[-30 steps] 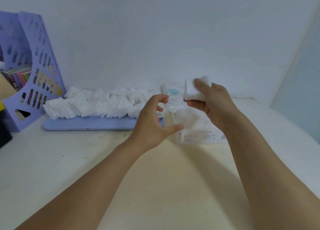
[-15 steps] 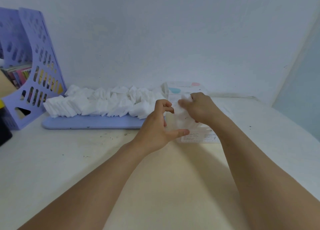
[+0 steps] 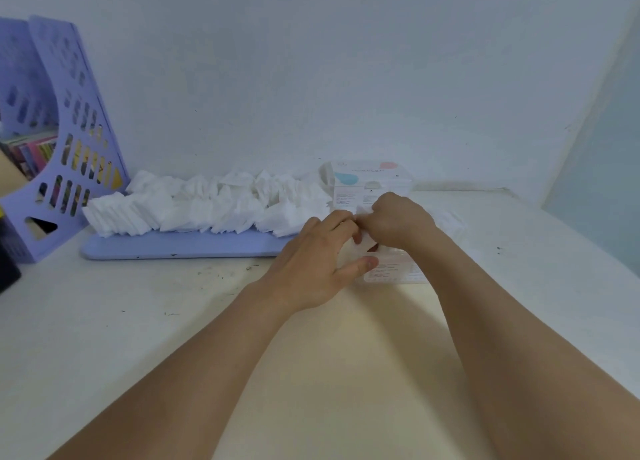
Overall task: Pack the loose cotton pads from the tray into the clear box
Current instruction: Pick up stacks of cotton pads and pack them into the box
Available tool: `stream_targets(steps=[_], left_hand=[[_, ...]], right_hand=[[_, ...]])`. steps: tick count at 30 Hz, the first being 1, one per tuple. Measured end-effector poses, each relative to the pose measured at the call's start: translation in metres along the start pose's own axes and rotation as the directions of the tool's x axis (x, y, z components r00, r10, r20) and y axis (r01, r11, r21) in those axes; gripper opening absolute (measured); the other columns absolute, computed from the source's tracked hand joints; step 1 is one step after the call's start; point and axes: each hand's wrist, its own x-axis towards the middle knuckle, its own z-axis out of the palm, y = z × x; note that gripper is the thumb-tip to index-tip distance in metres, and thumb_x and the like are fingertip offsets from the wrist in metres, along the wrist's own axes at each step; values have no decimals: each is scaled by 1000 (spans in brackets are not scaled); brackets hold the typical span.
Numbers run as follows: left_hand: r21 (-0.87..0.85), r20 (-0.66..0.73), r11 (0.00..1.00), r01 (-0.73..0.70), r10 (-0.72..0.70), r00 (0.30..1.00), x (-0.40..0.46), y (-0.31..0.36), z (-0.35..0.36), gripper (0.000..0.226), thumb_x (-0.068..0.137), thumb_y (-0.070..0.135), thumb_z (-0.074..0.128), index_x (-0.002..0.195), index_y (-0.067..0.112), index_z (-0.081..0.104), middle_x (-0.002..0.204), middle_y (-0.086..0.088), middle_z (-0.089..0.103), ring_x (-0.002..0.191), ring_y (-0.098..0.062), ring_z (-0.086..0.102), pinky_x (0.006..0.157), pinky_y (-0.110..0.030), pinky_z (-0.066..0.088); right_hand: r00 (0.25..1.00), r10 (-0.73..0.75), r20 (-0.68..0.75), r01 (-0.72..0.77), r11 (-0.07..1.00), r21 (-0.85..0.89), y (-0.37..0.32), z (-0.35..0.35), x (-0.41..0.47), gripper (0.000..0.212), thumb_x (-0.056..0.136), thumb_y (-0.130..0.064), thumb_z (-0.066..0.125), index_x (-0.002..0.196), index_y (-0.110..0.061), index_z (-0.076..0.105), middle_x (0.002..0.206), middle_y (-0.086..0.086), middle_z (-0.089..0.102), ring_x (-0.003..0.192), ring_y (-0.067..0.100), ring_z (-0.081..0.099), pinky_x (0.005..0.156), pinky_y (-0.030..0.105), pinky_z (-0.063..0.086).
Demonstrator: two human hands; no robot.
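White and scuffed, the table (image 3: 138, 321) runs to the wall, with a purple file rack (image 3: 65, 148) on its far left. On it lies the lilac tray (image 3: 180, 246), long and shallow, and most of the pads (image 3: 207, 206) are on it yet, heaped in leaning rows that reach its right end. Right of the tray is the box (image 3: 391, 272), clear plastic with a printed label, its lid (image 3: 372, 179) tipped up behind.

Both hands meet over the box mouth. The left hand (image 3: 318, 262) is curled round the box's near left corner, thumb across the front wall, steadying it. The right hand (image 3: 398, 220) has its fingers bent down on a small white wad (image 3: 362, 243), pressing it in; how much is already inside I cannot tell.

The risks, as I judge them: the box is light, so a hard push could skid or tip it if the left hand lets go. Pads are springy and may fan up when the fingers lift, or go in crooked and waste room. The lid could also drop forward onto the knuckles. Later, a careless grab at the heap may knock pads off the tray edge.
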Motion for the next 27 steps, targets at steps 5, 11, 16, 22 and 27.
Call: stream_targets(steps=[5,11,16,22,27], left_hand=[[30,-11,999,-21,21,1000,-1,3,0,31,95,60,52,101,29,51,112,23,47,93,-16,46,76,-39,49],[-22,-28,999,-44,43,999,0,5,1,23,95,55,55,95,35,45,108,20,46,91,-18,49,78,-40,49],[-45,-9,997,-57,56,998,0,3,4,21,95,55,53,98,34,52,113,20,45,93,-16,51,80,-41,50],[-201,-33,978,-59,54,998,3,4,8,19,94,43,64,91,28,53,111,15,47,82,-15,55,78,-42,50],[-298,-37,955,-15,4,999,4,-2,13,23,91,43,69,93,22,59,117,15,48,102,-15,59,87,-44,54]], right_hand=[[995,-3,-100,-13,988,-153,-4,8,-3,21,76,-24,72,80,-14,54,83,3,71,78,24,65,56,27,40],[980,-11,-197,-30,978,-205,-6,7,-8,37,72,-24,76,71,-16,40,76,2,61,69,21,56,53,26,36],[996,20,-82,-42,961,-273,-8,1,-13,38,73,-31,77,86,-14,45,76,0,52,76,23,56,63,30,42],[993,24,-113,-54,961,-270,-11,2,-14,38,73,-25,76,72,-16,39,70,0,50,68,20,50,61,29,40],[985,-61,161,35,986,160,6,-25,-14,30,73,-25,80,62,-7,59,53,0,51,54,16,46,50,25,37]])
